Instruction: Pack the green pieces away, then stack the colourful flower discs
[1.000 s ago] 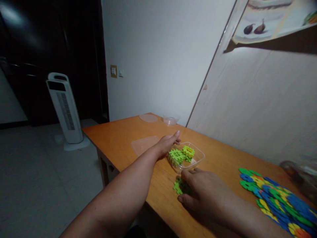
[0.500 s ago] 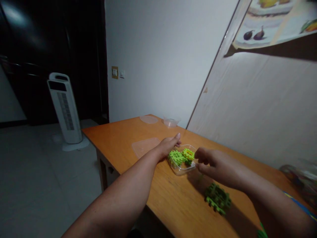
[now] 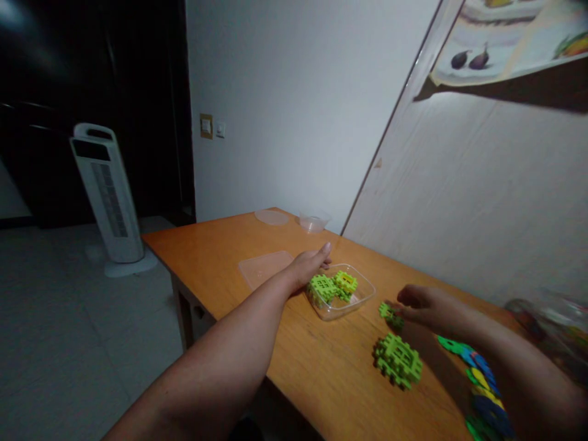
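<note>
At the near-left wall of a clear, rectangular plastic container (image 3: 362,294), the left hand (image 3: 311,267) rests with its thumb stretched out; the other fingers are mostly hidden, so I cannot tell whether they grip the rim. Farther right, the right hand (image 3: 420,306) is low over the table with its fingers bent, their tips at a small, green, notched plastic piece (image 3: 389,314); I cannot tell whether they pinch it. Just nearer lies a larger, openwork green plastic block (image 3: 399,361) with toothed edges, on the table beyond any finger's reach. Inside the container, toward its left side, sit a light-green plastic lattice block (image 3: 323,286) and a yellow-green toothed block with a yellow centre (image 3: 345,282). Flat, brightly coloured plastic pieces (image 3: 480,376) in green, blue and yellow lie partly behind the right forearm. To the left of the container is a translucent rectangular lid (image 3: 260,269); at the far end of the orange-brown wooden table (image 3: 316,373) are a translucent round lid (image 3: 271,217) and a clear round bowl (image 3: 313,222). Beyond, on the floor, stands a white tower-shaped appliance (image 3: 110,202).
</note>
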A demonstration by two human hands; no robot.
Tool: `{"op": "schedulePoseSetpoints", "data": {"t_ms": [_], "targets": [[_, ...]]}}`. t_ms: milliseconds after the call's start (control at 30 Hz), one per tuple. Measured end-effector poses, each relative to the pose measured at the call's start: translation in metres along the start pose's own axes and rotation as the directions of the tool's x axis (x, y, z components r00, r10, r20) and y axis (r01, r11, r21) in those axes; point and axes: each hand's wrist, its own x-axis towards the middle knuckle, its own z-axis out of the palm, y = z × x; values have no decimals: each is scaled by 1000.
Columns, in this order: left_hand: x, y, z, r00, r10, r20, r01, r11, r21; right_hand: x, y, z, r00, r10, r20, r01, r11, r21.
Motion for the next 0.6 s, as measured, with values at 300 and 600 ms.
{"op": "schedulePoseSetpoints", "data": {"t_ms": [300,600], "targets": [[1,-2,-1,999,32,-38,-31,999,22,6,15,30,997,77,-23,-78,996,-44],[2,-5,2,999,44,7,-44,999,-25,-2,-36,-13,962,-75,-264,93,994,54]]}}
